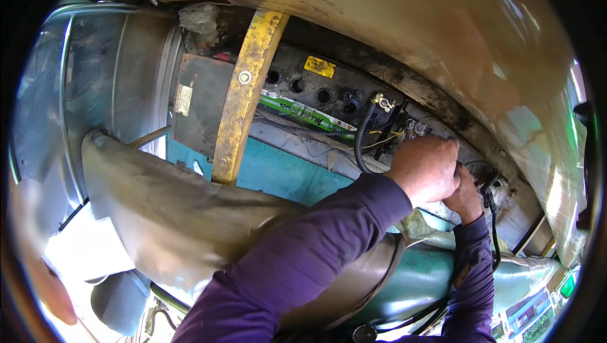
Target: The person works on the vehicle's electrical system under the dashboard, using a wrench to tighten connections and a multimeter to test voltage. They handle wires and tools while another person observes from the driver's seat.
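My left hand (425, 169) is closed in a fist over the grey-topped battery (452, 135) at the right. Right beside it, my right hand (466, 196) is closed too, its fingers meeting the left hand's. Whatever they grip is hidden behind the knuckles. To the left lies a long black battery (297, 71) with a green label and round holes along its top. A metal terminal clamp (383, 102) sits on its right end, with a thick black cable (359, 144) curving down from it. Thin yellow wires (392, 135) run close to my left hand.
A worn yellow bar (246, 96) crosses over the battery. Left of it stands a dark panel (201, 106). A brown cover (171, 175) drapes along the near side, and a brownish sheet (392, 8) hangs above. Another black cable (492, 216) hangs right of my right hand.
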